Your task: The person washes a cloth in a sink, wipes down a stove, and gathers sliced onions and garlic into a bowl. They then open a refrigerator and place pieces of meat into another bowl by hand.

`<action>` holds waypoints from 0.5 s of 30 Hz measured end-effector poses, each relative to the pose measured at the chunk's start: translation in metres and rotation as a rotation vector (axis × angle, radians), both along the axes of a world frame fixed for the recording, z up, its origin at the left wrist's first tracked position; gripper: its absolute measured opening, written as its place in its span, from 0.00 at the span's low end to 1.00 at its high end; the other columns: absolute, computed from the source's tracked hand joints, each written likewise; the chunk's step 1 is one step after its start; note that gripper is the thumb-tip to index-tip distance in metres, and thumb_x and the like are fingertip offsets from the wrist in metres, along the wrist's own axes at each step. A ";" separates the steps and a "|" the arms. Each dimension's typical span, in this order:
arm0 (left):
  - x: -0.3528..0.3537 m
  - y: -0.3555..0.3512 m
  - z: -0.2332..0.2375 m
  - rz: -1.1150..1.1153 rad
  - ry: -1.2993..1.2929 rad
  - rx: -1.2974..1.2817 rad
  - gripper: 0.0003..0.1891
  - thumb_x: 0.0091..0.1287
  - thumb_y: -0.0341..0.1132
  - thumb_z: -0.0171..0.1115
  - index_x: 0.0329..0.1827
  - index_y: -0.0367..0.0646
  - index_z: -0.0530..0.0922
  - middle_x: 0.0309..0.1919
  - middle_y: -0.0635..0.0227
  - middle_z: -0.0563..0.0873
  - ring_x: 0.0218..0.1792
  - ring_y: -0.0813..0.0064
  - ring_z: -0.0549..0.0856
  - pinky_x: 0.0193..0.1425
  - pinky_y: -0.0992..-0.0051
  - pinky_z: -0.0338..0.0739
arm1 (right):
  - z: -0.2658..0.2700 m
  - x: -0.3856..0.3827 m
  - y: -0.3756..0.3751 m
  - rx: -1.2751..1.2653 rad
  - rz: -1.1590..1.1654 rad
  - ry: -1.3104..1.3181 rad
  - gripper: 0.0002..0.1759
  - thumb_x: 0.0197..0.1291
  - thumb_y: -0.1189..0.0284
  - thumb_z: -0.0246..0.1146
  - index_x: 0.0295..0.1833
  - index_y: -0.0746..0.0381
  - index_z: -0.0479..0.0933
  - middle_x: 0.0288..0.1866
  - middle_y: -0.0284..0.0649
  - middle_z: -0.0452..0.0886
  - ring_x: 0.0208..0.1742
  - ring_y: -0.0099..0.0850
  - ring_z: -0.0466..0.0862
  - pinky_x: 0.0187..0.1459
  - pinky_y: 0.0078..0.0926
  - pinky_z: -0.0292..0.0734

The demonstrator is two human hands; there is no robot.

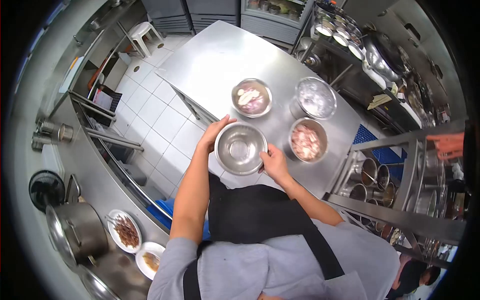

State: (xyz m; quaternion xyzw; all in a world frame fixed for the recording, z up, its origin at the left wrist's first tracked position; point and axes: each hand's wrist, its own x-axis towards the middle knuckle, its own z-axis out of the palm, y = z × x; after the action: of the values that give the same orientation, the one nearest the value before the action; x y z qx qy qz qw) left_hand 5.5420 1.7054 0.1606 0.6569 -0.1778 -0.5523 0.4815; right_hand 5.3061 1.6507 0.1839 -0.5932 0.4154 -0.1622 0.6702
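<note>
Between my two hands is an empty steel bowl (241,169), held in front of my apron by the near edge of the steel table (200,55). My left hand (214,134) grips its left rim, the fingers partly hidden behind it. On the right rim, my right hand (273,161) has its thumb on the edge and fingers underneath. Just beyond stands a bowl of sliced onion and pale pieces (251,100). Right of my right hand is a bowl of raw, pinkish meat (306,142). Behind that sits a bowl with clear, shiny contents (316,98) that I cannot make out.
A counter on the left carries a large steel pot (82,232), a black fan (46,189), a plate of brown food (125,231) and another plate (151,260). A rack with pots (370,172) stands right. A white stool (144,35) is at the back. Another person (412,277) is lower right.
</note>
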 end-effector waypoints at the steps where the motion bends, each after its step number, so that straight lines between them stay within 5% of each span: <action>1: 0.024 0.007 -0.010 0.076 0.111 -0.018 0.35 0.71 0.61 0.53 0.67 0.39 0.73 0.52 0.59 0.82 0.47 0.72 0.82 0.50 0.71 0.78 | -0.002 0.027 -0.004 -0.003 -0.044 -0.027 0.10 0.62 0.76 0.55 0.44 0.71 0.77 0.26 0.42 0.82 0.19 0.27 0.82 0.19 0.25 0.79; 6: 0.167 0.050 0.006 0.116 0.230 -0.042 0.34 0.72 0.62 0.48 0.62 0.39 0.76 0.47 0.65 0.83 0.44 0.72 0.83 0.52 0.69 0.78 | -0.017 0.178 -0.029 0.076 -0.265 -0.106 0.09 0.64 0.76 0.54 0.44 0.72 0.75 0.30 0.43 0.81 0.22 0.29 0.83 0.21 0.26 0.81; 11: 0.329 0.048 0.026 0.064 0.012 -0.058 0.31 0.74 0.59 0.48 0.62 0.41 0.77 0.49 0.64 0.83 0.48 0.71 0.82 0.55 0.69 0.76 | -0.036 0.314 -0.046 0.305 -0.586 -0.460 0.15 0.72 0.71 0.53 0.56 0.71 0.67 0.42 0.50 0.81 0.38 0.37 0.85 0.43 0.34 0.85; 15: 0.433 0.019 0.042 -0.001 -0.008 -0.040 0.29 0.74 0.57 0.50 0.62 0.40 0.77 0.49 0.63 0.83 0.48 0.71 0.82 0.56 0.69 0.76 | -0.043 0.377 -0.017 0.425 -0.522 -0.286 0.16 0.73 0.68 0.51 0.57 0.70 0.68 0.42 0.52 0.82 0.35 0.35 0.85 0.38 0.32 0.84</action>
State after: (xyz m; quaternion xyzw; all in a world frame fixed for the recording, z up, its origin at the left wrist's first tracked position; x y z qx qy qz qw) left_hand 5.9746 1.7247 0.2026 0.6492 -0.1908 -0.5465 0.4935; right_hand 5.6833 1.6335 0.1409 -0.2860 0.4793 -0.3195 0.7658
